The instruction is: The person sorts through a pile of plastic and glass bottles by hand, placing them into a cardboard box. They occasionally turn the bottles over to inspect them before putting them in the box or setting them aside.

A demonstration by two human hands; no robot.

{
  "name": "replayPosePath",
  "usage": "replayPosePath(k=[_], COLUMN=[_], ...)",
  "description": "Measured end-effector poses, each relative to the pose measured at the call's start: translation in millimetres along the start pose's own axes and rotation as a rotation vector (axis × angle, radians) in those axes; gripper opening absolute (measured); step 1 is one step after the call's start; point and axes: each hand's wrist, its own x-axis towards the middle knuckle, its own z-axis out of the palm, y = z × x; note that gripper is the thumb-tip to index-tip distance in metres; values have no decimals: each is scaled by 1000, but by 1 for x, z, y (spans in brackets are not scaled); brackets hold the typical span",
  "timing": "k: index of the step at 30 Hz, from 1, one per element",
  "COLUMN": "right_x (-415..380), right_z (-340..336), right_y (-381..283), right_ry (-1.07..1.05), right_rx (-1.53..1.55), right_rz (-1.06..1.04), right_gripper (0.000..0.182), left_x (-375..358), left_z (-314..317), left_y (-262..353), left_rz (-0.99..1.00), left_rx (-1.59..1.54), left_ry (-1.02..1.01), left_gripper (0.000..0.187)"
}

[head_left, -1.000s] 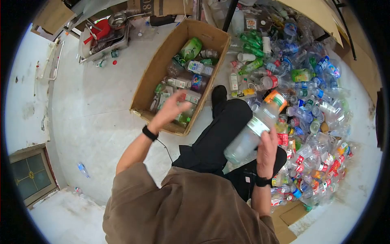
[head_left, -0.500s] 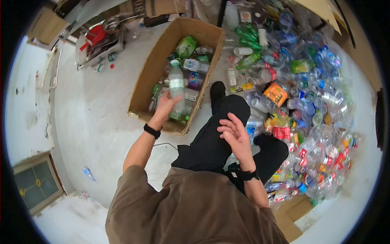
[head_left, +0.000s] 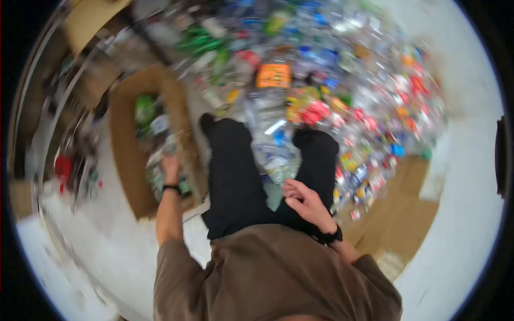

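Note:
My left hand is down inside a long cardboard box, among plastic bottles; its fingers are smeared by motion, and whether it grips a bottle cannot be made out. Green packaging lies at the far end of the box. My right hand hovers over my lap with bent fingers apart, nothing between them. Between my legs lies a pale green, clear bottle. Beyond my knees spreads a pile of plastic bottles, among them a large one with an orange label.
Flat cardboard lies on the floor at the right, beside the pile. At the far left are a red container and other blurred items. A dark pole stands behind the box. White walls border the space.
The view has swung to the right, so the box now appears farther left. My left hand was at an upright clear bottle with a green cap; that bottle is no longer distinct.

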Motion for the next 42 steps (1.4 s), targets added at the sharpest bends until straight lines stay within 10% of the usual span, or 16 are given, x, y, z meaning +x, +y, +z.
replayPosePath(k=[1, 4, 10, 15, 27, 42], right_x=[-6, -24, -44, -56, -77, -65], right_z=[-8, -28, -32, -23, -31, -35], right_y=[4, 27, 56, 60, 77, 72], right_ry=[28, 124, 258, 303, 293, 204], right_rx=[13, 115, 539, 253, 417, 553], right_rz=[-65, -91, -104, -236, -221, -114], right_gripper=[48, 46, 39, 38, 39, 39], left_x=[-7, -101, -316, -440, -507, -489], left_z=[4, -27, -19, 12, 37, -2], left_y=[-11, 108, 338, 455, 480, 481], left_rz=[347, 528, 1275, 1834, 1966, 1830], left_rx=[81, -227, -484, -434, -516, -716], left_ry=[324, 340, -43, -173, -547, -431], left_gripper=[62, 57, 63, 76, 70, 63])
